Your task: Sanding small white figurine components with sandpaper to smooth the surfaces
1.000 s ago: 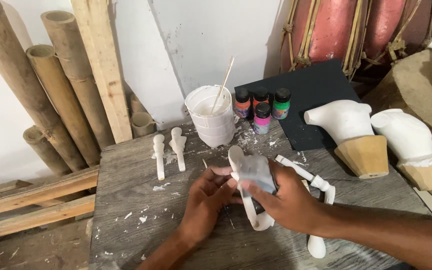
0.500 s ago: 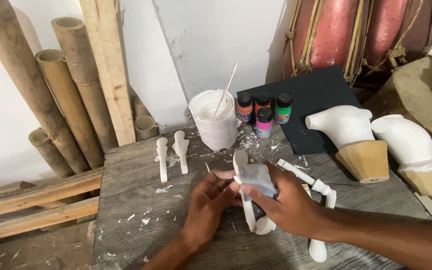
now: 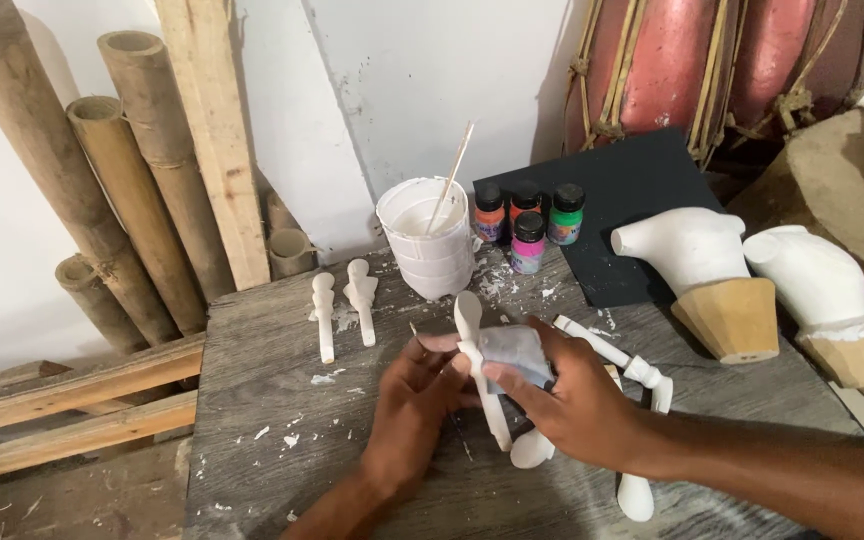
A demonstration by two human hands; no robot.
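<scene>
- Far left on the worktop (image 3: 252,400) we see two small white pieces (image 3: 344,310) lying side by side, with the white bucket (image 3: 422,250) and its stick just beyond.
- Our left hand (image 3: 414,400) closes round the white carved piece (image 3: 482,375), held just above the middle of the worktop.
- That piece looks light, stiff and brittle; we judge it best held by its thicker shaft, not the thin rounded end.
- Our right hand (image 3: 577,400) pinches grey sandpaper (image 3: 514,352) against it.
- Since the earlier frame, hands and piece have barely shifted; only our view moved slightly.
</scene>
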